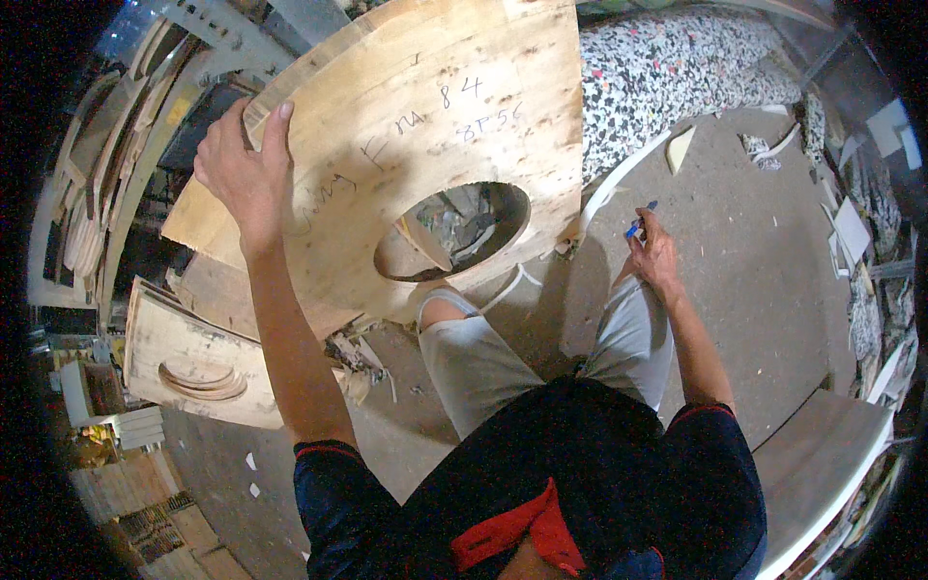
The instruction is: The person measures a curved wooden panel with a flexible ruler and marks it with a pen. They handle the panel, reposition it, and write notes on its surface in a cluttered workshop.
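My left hand (242,164) grips the upper left edge of a large plywood panel (416,97) and holds it up in front of me. The panel is pale wood with handwritten marks and a round hole cut through its lower middle. My right hand (655,253) hangs by my right thigh, closed on a blue pen (639,222). I stand in grey shorts and a dark shirt on a concrete floor (744,251).
More cut plywood pieces (193,362) lie stacked on the floor at the left, with wood scraps around them. A black-and-white speckled slab (677,68) stretches across the far right. White strips and offcuts litter the floor. A pale board (822,464) lies at the lower right.
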Available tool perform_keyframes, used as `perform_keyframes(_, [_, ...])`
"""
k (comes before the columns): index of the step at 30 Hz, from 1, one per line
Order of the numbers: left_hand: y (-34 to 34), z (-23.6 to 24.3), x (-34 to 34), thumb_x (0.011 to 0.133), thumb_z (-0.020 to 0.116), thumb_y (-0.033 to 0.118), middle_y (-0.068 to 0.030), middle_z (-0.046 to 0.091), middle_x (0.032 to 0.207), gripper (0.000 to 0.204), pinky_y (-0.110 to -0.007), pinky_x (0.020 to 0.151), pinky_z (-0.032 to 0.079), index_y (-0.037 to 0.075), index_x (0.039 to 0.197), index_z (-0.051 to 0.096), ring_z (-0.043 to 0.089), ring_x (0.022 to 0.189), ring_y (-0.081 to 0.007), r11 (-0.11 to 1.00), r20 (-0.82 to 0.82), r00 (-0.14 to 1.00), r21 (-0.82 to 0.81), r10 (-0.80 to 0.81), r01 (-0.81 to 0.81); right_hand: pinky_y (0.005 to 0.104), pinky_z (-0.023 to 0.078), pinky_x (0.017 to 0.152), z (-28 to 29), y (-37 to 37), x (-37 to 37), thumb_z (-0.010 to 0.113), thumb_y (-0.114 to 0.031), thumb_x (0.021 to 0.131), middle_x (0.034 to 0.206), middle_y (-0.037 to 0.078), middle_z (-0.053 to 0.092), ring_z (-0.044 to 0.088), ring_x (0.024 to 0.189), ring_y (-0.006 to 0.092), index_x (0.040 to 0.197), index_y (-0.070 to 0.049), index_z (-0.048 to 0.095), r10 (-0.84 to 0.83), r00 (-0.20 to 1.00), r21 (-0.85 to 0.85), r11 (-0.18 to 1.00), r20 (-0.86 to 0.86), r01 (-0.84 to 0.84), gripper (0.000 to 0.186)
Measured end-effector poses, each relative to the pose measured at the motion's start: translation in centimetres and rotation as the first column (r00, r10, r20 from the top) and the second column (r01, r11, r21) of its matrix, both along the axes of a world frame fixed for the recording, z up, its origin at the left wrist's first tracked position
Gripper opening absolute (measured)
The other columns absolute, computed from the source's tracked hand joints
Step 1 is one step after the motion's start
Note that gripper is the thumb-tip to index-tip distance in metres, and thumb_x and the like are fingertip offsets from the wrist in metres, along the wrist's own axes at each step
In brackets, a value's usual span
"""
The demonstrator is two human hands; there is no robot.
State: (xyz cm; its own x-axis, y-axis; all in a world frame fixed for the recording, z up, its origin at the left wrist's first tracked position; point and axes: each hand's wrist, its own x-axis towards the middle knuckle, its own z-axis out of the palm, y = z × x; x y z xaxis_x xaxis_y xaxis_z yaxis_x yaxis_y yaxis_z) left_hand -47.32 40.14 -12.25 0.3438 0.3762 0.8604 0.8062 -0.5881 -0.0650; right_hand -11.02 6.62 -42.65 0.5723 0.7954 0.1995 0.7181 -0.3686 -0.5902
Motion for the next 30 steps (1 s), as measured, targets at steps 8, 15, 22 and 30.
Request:
perform_keyframes(8, [-0.1, 0.1, 0.2, 0.085, 0.068, 0.049, -0.0122, 0.062, 0.091, 0.053, -0.043, 0.093, 0.035, 0.004, 0.112, 0.068, 0.055, 0.092, -0.0293, 1.0, 0.016, 1.0, -0.027, 0.014, -0.013, 0.0475, 0.054, 0.073, -0.6, 0.1, 0.0, 0.056, -0.007, 0.091, 0.1, 0.021, 0.069, 0.068, 0.089, 0.0393, 0.127, -0.014, 0.052, 0.008, 0.995, -0.023, 1.0, 0.102, -0.006, 0.037])
perform_keyframes(15, [-0.6, 0.0, 0.3, 0.084, 0.069, 0.049, -0.0115, 0.062, 0.092, 0.052, -0.043, 0.095, 0.034, 0.005, 0.112, 0.067, 0.055, 0.093, -0.0296, 0.992, 0.025, 0.998, -0.116, 0.059, -0.056, 0.0471, 0.054, 0.072, 1.6, -0.2, -1.1, 0.057, -0.006, 0.087, 0.1, 0.019, 0.068, 0.068, 0.085, 0.037, 0.127, -0.012, 0.051, 0.135, 0.985, -0.197, 0.974, 0.107, -0.112, 0.041])
perform_keyframes(22, [-0.2, 0.0, 0.2, 0.084, 0.069, 0.05, -0.015, 0.065, 0.104, 0.055, -0.047, 0.101, 0.031, 0.006, 0.117, 0.066, 0.055, 0.101, -0.0325, 0.99, 0.009, 0.998, -0.127, 0.058, -0.057, 0.047, 0.054, 0.07, 1.9, -0.9, -1.4, 0.064, -0.006, 0.078, 0.096, 0.019, 0.067, 0.066, 0.081, 0.0387, 0.127, -0.008, 0.05, 0.322, 0.918, -0.075, 0.947, 0.23, -0.313, 0.05])
perform_keyframes(30, [1.2, -0.7, -0.5, 0.083, 0.069, 0.056, -0.0136, 0.066, 0.109, 0.058, -0.046, 0.104, 0.029, 0.009, 0.117, 0.067, 0.055, 0.109, -0.0311, 0.995, 0.014, 0.998, -0.083, 0.058, -0.057, 0.0458, 0.053, 0.065, 1.6, -0.9, -1.6, 0.064, -0.008, 0.079, 0.087, 0.017, 0.065, 0.065, 0.075, 0.0382, 0.126, -0.007, 0.05, 0.314, 0.917, -0.13, 0.948, 0.246, -0.29, 0.05])
